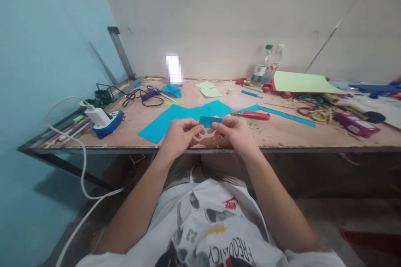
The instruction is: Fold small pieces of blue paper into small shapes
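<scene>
Between my two hands is a small blue piece of paper (206,122), raised just above the table's front edge. My left hand (184,133) pinches its left end with thumb and fingers. At the other end, my right hand (231,130) is closed on it, the thumb lying across the front. Behind my hands lie larger sheets of blue paper (163,123) on the table. A red-handled utility knife (255,115) rests just beyond my right hand, its tip towards the blue sheets. A long narrow blue paper strip (288,117) stretches to the right of it.
A lit phone (174,69) leans on the wall. Pale green paper (209,89) lies mid-table. At left stands a blue power socket (108,124) with a white charger and cable. Two bottles (259,69), a green sheet (307,82) and a magenta box (357,125) are at right.
</scene>
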The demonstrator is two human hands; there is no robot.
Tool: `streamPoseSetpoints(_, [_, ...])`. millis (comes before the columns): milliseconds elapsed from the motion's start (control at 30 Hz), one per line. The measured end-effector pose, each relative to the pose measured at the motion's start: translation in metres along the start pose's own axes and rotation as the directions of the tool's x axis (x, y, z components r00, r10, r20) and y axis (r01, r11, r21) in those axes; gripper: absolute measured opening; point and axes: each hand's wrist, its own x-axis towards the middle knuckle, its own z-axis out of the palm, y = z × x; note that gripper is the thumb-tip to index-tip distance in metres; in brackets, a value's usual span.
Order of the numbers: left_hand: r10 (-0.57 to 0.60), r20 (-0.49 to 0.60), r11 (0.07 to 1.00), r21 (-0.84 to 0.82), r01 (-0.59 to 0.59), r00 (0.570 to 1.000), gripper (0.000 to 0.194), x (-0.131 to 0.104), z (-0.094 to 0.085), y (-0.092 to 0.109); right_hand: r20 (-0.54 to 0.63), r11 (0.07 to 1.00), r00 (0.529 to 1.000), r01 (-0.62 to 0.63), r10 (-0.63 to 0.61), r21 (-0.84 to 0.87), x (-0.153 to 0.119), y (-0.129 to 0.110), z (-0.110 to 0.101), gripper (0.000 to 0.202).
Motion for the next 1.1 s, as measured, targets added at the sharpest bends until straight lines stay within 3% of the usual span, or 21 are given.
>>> streamPoseSetpoints(567, [0.02, 0.04, 0.998, 0.06, -0.022, 0.999, 0.04, -0.0009, -0.0008, 0.0015, 0.087, 0.997, 0.996, -0.023, 0.016, 0.074, -0.0014, 0.0006, 0.0004, 0.046])
streamPoseSetpoints(1100, [0.012, 0.04, 0.999, 0.042, -0.014, 0.999, 0.042, -0.0022, 0.001, 0.0022, 0.063, 1.0, 0.998, 0.017, -0.018, 0.016, -0.0005, -0.0001, 0.0001, 0.051])
